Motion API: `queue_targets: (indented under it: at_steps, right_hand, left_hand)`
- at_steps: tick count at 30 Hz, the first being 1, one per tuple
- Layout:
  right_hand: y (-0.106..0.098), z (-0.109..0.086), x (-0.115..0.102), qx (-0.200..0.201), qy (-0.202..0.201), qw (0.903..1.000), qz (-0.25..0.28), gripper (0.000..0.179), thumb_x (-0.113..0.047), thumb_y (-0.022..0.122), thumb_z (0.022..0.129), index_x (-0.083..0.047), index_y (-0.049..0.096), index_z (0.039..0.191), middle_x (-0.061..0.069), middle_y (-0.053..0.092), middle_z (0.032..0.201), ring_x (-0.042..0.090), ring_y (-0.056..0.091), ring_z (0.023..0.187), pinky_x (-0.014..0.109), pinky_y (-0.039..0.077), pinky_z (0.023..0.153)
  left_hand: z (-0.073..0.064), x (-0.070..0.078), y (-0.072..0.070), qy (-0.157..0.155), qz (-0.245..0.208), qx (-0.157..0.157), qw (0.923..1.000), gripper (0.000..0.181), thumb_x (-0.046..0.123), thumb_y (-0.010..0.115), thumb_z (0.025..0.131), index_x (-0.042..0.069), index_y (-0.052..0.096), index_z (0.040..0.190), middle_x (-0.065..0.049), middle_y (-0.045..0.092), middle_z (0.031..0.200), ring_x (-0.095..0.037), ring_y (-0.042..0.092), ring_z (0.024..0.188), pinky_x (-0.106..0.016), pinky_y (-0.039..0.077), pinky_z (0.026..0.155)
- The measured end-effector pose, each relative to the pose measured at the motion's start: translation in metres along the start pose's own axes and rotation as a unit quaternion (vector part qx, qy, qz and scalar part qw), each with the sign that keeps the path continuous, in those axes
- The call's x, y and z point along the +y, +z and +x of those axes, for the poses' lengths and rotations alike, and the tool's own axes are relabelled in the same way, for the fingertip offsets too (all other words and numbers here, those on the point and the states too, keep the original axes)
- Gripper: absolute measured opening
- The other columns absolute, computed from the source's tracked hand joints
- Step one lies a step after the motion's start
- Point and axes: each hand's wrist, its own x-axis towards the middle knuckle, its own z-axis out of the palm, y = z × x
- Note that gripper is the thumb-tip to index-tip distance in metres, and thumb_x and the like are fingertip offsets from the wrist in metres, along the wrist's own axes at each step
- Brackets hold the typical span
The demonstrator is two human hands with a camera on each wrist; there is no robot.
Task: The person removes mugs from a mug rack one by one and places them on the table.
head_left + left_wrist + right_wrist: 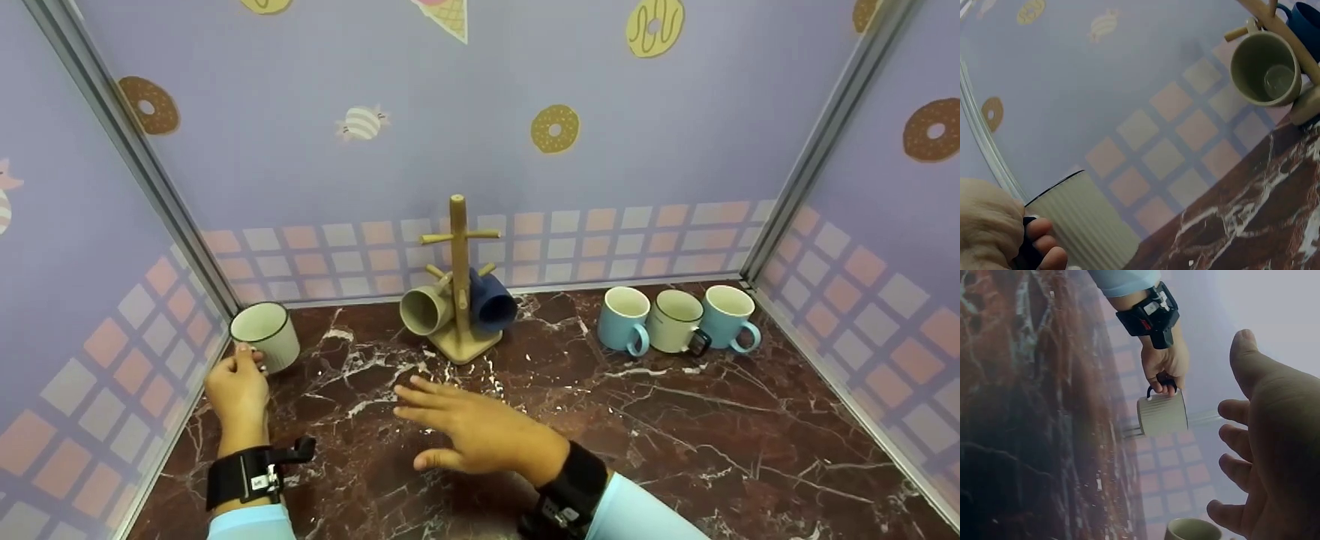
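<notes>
My left hand (238,390) pinches the black handle (1027,256) of a cream, ribbed mug with a dark rim (276,341), a grip that probably keeps my fingers clear of its mouth. It's at the back left of the dark-red marbled counter (360,465); whether its base touches, I can't tell. My right hand (480,431) holds nothing, fingers spread. A beige mug (421,311) and a dark-blue mug (496,306) hang low on the pale wooden mug rack (459,255), leaving its upper pegs (484,234) bare. The patterned left wall (97,322) crowds my mug; toward the rack there's open room.
</notes>
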Motion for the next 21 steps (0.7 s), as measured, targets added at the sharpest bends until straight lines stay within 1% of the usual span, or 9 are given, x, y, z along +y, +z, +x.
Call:
queue_targets:
  at_steps: [3, 5, 7, 10, 14, 18, 19, 20, 21]
  right_hand:
    - [0.005, 0.001, 0.000, -0.013, -0.004, 0.9999, 0.002, 0.077, -0.070, 0.046, 0.115, -0.031, 0.030, 0.180, -0.009, 0.012, 0.191, 0.023, 0.014, 0.179, 0.049, 0.024, 0.144]
    - [0.007, 0.001, 0.000, -0.019, -0.006, 0.9998, 0.001, 0.077, -0.070, 0.044, 0.115, -0.032, 0.029, 0.180, -0.010, 0.010, 0.191, 0.023, 0.014, 0.179, 0.051, 0.026, 0.143]
    - [0.008, 0.002, 0.000, -0.023, -0.005, 0.9997, 0.004, 0.075, -0.069, 0.042, 0.116, -0.033, 0.030, 0.180, -0.012, 0.009, 0.191, 0.023, 0.014, 0.179, 0.053, 0.030, 0.142]
    - [0.010, 0.002, 0.000, -0.028, -0.004, 0.9996, 0.008, 0.073, -0.069, 0.040, 0.117, -0.034, 0.031, 0.180, -0.013, 0.010, 0.190, 0.022, 0.015, 0.179, 0.056, 0.033, 0.141]
    - [0.011, 0.001, -0.001, -0.033, -0.004, 0.9993, 0.017, 0.072, -0.069, 0.038, 0.117, -0.034, 0.031, 0.180, -0.013, 0.011, 0.190, 0.022, 0.014, 0.179, 0.057, 0.032, 0.141]
    - [0.012, 0.001, -0.001, -0.036, -0.003, 0.9991, 0.023, 0.071, -0.068, 0.039, 0.117, -0.035, 0.030, 0.180, -0.014, 0.010, 0.190, 0.022, 0.014, 0.179, 0.058, 0.031, 0.141]
    - [0.012, 0.002, -0.001, -0.036, -0.003, 0.9991, 0.023, 0.071, -0.067, 0.040, 0.117, -0.035, 0.030, 0.180, -0.014, 0.010, 0.190, 0.022, 0.014, 0.179, 0.057, 0.031, 0.141]
    - [0.012, 0.002, -0.001, -0.036, -0.003, 0.9991, 0.025, 0.070, -0.066, 0.041, 0.117, -0.036, 0.030, 0.180, -0.014, 0.010, 0.190, 0.022, 0.014, 0.179, 0.057, 0.031, 0.141]
    - [0.012, 0.002, -0.002, -0.036, -0.002, 0.9990, 0.026, 0.070, -0.066, 0.041, 0.118, -0.037, 0.030, 0.180, -0.015, 0.011, 0.190, 0.022, 0.014, 0.179, 0.058, 0.032, 0.141]
  left_hand:
    - [0.003, -0.009, -0.003, -0.003, -0.003, 0.012, 0.9999, 0.052, 0.033, 0.051, 0.121, -0.009, 0.079, 0.111, 0.021, 0.065, 0.068, 0.009, 0.059, 0.059, -0.014, 0.049, 0.057]
    - [0.004, -0.014, -0.004, 0.000, 0.017, 0.021, 0.9996, 0.053, 0.033, 0.050, 0.121, -0.010, 0.079, 0.115, 0.020, 0.063, 0.068, 0.010, 0.055, 0.059, -0.015, 0.047, 0.060]
    - [0.006, -0.020, -0.006, -0.002, 0.029, 0.022, 0.9993, 0.054, 0.034, 0.049, 0.122, -0.011, 0.079, 0.117, 0.019, 0.063, 0.067, 0.009, 0.054, 0.060, -0.016, 0.046, 0.062]
    - [0.008, -0.026, -0.009, -0.018, 0.032, 0.019, 0.9991, 0.055, 0.034, 0.046, 0.122, -0.009, 0.078, 0.115, 0.020, 0.062, 0.068, 0.008, 0.055, 0.061, -0.017, 0.046, 0.062]
    - [0.011, -0.030, -0.014, -0.041, 0.014, 0.009, 0.9990, 0.054, 0.033, 0.044, 0.123, -0.007, 0.078, 0.112, 0.020, 0.063, 0.070, 0.007, 0.057, 0.060, -0.016, 0.049, 0.058]
    - [0.013, -0.029, -0.017, -0.038, 0.036, 0.006, 0.9986, 0.056, 0.034, 0.042, 0.123, -0.009, 0.077, 0.117, 0.020, 0.063, 0.068, 0.008, 0.057, 0.060, -0.016, 0.048, 0.059]
    - [0.014, -0.028, -0.017, -0.036, 0.045, 0.006, 0.9983, 0.057, 0.035, 0.041, 0.123, -0.009, 0.077, 0.119, 0.018, 0.065, 0.069, 0.005, 0.058, 0.064, -0.017, 0.049, 0.063]
    - [0.014, -0.028, -0.018, -0.033, 0.056, 0.005, 0.9979, 0.058, 0.037, 0.041, 0.123, -0.009, 0.077, 0.122, 0.011, 0.070, 0.070, 0.000, 0.063, 0.070, -0.020, 0.051, 0.068]
    - [0.013, -0.027, -0.017, -0.028, 0.068, 0.005, 0.9973, 0.060, 0.038, 0.040, 0.123, -0.009, 0.077, 0.125, 0.002, 0.075, 0.073, -0.008, 0.070, 0.079, -0.025, 0.055, 0.076]
